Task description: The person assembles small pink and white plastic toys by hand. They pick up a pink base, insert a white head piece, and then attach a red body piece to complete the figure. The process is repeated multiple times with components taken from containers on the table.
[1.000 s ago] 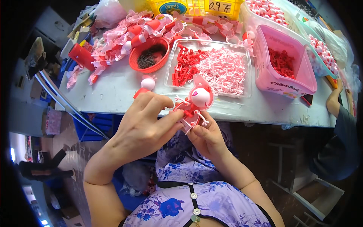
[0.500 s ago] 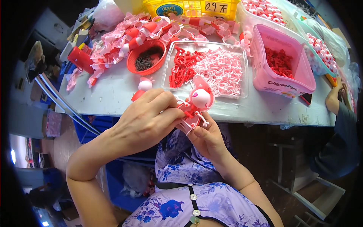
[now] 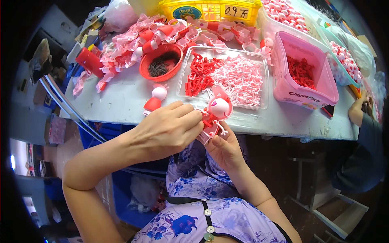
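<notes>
Over the table's front edge, my right hand point(image 3: 225, 146) grips a pink plastic toy figure point(image 3: 220, 107) by its lower body. The figure has a round pale head inside a pink hood, a red piece at its chest and a thin pale arm sticking out to the right. My left hand point(image 3: 168, 126) is closed against the figure's left side, its fingertips pinched at the red piece; what exactly they pinch is hidden. Just beyond that hand, another small figure with a pale head and red body point(image 3: 156, 98) stands on the table.
A clear tray point(image 3: 265, 97) holds red parts and pale pink parts. Left of it stands a red basket point(image 3: 178, 73) with dark small pieces; at right, a pink tub point(image 3: 283, 87) with red parts. Pink plastic pieces point(image 3: 129, 44) pile behind. Another person's hand point(image 3: 357, 111) is at far right.
My left hand has shifted slightly right and down along the figure, its fingers now bunched closer over the red piece. The view has moved a little, uncovering more of the standing figure.
</notes>
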